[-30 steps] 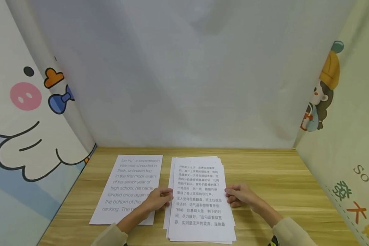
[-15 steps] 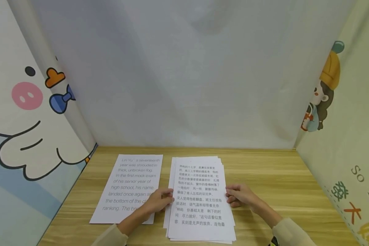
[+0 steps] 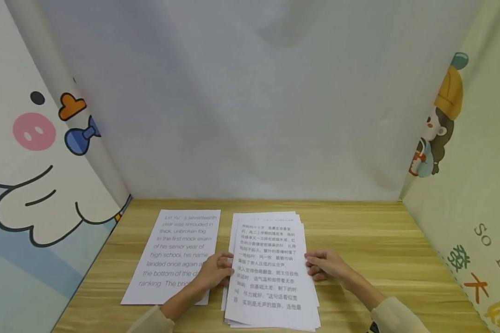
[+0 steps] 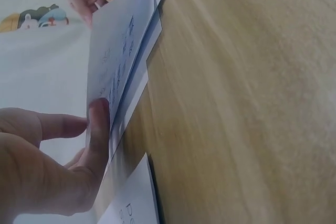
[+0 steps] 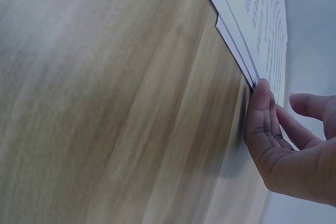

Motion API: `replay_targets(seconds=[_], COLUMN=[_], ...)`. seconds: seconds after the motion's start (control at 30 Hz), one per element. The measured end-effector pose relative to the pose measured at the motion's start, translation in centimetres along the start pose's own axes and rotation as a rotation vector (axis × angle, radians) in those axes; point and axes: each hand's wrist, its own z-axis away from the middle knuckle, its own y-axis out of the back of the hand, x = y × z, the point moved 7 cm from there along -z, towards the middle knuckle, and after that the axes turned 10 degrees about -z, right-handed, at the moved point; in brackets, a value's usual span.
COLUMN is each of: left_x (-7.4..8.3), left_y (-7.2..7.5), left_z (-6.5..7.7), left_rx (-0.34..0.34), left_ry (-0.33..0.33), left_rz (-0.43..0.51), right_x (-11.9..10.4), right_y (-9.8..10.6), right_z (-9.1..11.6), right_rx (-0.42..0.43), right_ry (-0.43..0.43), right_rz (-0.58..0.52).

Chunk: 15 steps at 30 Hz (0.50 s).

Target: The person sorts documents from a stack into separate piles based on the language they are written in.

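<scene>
A loose stack of printed white sheets [image 3: 271, 319] lies in front of me, its edges uneven. The top sheet [image 3: 271, 270] bears Chinese text and sits a little askew. My left hand [image 3: 214, 270] pinches this sheet at its left edge; in the left wrist view the sheet [image 4: 113, 51] tilts up from those below. At the right edge, my right hand [image 3: 327, 264] touches the stack with its fingertips. In the right wrist view the right hand [image 5: 294, 140] has its thumb apart from the paper and its fingers [image 5: 260, 95] against the stack's edge.
A separate sheet with English text [image 3: 171, 249] lies to the left, partly under my left forearm. The wooden table [image 3: 358, 222] meets a pale backdrop [image 3: 250, 115] behind. Printed curtains with cartoon figures stand at left [image 3: 33, 132] and right [image 3: 475, 162].
The top sheet has shifted slightly left and toward me, showing a line of print on the sheet beneath at the far edge. My left hand moved slightly; the right hand stays nearly still.
</scene>
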Motion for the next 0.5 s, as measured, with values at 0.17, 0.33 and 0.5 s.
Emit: replay_targets(seconds=[0.17, 0.33, 0.5], left_x=[-0.7, -1.0, -1.01], left_y=[0.13, -0.1, -0.32], left_z=[-0.2, -0.17, -0.1], left_rx=[-0.005, -0.029, -0.041], left_ry=[0.044, 0.083, 0.07], left_rz=[0.046, 0.086, 0.084], right_x=[-0.21, -0.27, 0.19], right_y=[-0.17, -0.38, -0.89], right_z=[-0.09, -0.15, -0.45], right_rx=[0.032, 0.042, -0.004], right_ry=[0.005, 0.025, 0.018], right_rz=[-0.005, -0.046, -0.135])
